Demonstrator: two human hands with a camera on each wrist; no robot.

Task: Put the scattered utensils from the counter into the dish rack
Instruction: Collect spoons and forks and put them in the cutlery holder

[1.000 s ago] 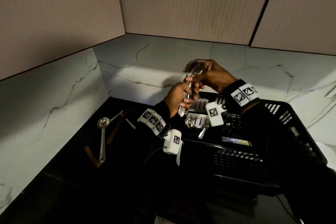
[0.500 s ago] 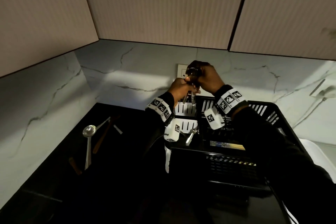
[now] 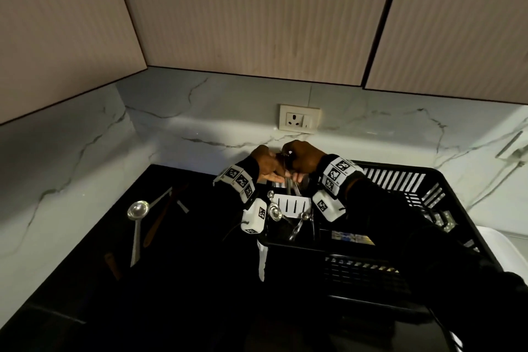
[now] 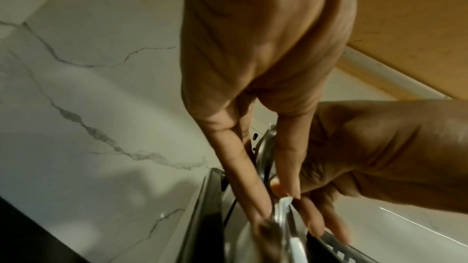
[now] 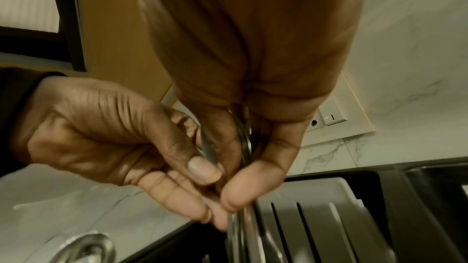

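Note:
Both hands hold a bundle of metal spoons (image 3: 288, 180) upright over the white cutlery holder (image 3: 291, 205) in the back left corner of the black dish rack (image 3: 400, 166). My right hand (image 3: 303, 161) curls round the spoon bowls at the top. From the left, my left hand (image 3: 267, 166) pinches the stems with its thumb. The handles (image 5: 243, 233) point down into the holder. In the left wrist view the left fingers (image 4: 253, 187) lie along a spoon (image 4: 266, 153). On the black counter to the left lie a ladle (image 3: 137, 210) and a wooden utensil (image 3: 160, 217).
Two more spoons (image 3: 275, 213) lean in the rack just in front of the holder. A short wooden handle (image 3: 113, 263) lies near the left wall. A wall socket (image 3: 299, 118) sits behind the hands. A white rounded object (image 3: 500, 251) shows right of the rack.
Both hands have carried the spoon bundle back and down over the white holder, and the handles now dip into it. The head view has tilted up and now shows the socket.

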